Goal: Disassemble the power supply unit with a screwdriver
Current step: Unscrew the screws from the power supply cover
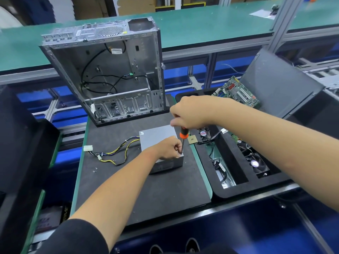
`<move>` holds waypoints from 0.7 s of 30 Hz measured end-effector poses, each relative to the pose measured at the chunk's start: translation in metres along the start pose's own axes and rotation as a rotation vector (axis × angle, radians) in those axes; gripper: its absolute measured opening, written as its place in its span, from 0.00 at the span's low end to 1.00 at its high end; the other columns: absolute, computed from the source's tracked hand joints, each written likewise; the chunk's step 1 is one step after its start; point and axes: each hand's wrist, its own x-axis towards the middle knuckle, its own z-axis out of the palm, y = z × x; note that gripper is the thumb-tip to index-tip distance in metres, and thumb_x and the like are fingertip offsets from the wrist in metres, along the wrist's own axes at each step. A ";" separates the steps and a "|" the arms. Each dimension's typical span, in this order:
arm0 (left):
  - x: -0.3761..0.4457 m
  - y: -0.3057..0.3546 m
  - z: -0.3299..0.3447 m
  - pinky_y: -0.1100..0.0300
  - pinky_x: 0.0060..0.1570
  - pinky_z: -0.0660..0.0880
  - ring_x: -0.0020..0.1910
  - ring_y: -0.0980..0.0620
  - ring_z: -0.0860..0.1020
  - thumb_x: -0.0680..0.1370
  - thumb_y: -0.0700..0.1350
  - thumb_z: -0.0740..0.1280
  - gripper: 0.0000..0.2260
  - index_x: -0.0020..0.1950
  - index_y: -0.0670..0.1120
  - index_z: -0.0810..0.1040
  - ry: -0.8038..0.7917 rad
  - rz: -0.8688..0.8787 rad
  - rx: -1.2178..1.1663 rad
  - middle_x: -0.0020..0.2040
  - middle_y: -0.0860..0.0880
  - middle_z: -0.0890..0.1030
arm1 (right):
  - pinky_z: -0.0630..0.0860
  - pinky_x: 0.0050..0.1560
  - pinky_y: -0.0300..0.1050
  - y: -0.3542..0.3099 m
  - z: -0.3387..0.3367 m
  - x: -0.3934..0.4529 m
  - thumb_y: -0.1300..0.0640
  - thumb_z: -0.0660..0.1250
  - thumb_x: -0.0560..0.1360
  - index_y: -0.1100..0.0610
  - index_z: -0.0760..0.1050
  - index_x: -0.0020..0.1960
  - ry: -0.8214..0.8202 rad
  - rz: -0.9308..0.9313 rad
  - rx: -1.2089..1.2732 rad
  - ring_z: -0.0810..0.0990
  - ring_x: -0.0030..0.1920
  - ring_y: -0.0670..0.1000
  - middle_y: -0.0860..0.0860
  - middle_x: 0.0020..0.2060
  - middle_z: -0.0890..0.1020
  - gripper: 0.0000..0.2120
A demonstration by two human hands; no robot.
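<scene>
On the dark mat's near centre, the grey metal power supply box point(157, 138) needs firm downward pressure: right hand point(190, 111) grips the orange-collared screwdriver point(183, 136) upright, left hand point(169, 148) pinches its shaft steady.

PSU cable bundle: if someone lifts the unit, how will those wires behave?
The cable bundle lies in loose curves on the mat, so it is probably floppy and would trail. Its white connector could snag. The power supply unit is a flat-sided metal box, unlikely to roll.
</scene>
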 end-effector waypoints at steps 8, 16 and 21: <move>0.002 0.002 -0.001 0.68 0.34 0.65 0.32 0.57 0.67 0.72 0.31 0.67 0.03 0.45 0.34 0.76 -0.010 -0.006 0.031 0.34 0.52 0.69 | 0.68 0.33 0.41 -0.001 -0.001 -0.007 0.58 0.67 0.73 0.54 0.72 0.49 -0.003 -0.119 0.128 0.74 0.40 0.47 0.42 0.37 0.75 0.06; -0.009 -0.008 0.008 0.70 0.37 0.65 0.34 0.57 0.68 0.70 0.33 0.70 0.06 0.43 0.43 0.77 0.136 0.051 -0.082 0.38 0.51 0.71 | 0.62 0.29 0.36 0.005 0.000 -0.009 0.60 0.67 0.73 0.54 0.74 0.48 0.018 -0.086 0.107 0.70 0.34 0.40 0.41 0.35 0.71 0.04; -0.014 -0.007 0.018 0.65 0.41 0.70 0.37 0.54 0.73 0.70 0.37 0.74 0.06 0.41 0.48 0.82 0.277 0.033 -0.152 0.45 0.43 0.79 | 0.62 0.27 0.34 0.009 -0.003 -0.012 0.60 0.68 0.71 0.55 0.74 0.46 0.011 -0.062 0.114 0.70 0.32 0.41 0.42 0.33 0.72 0.05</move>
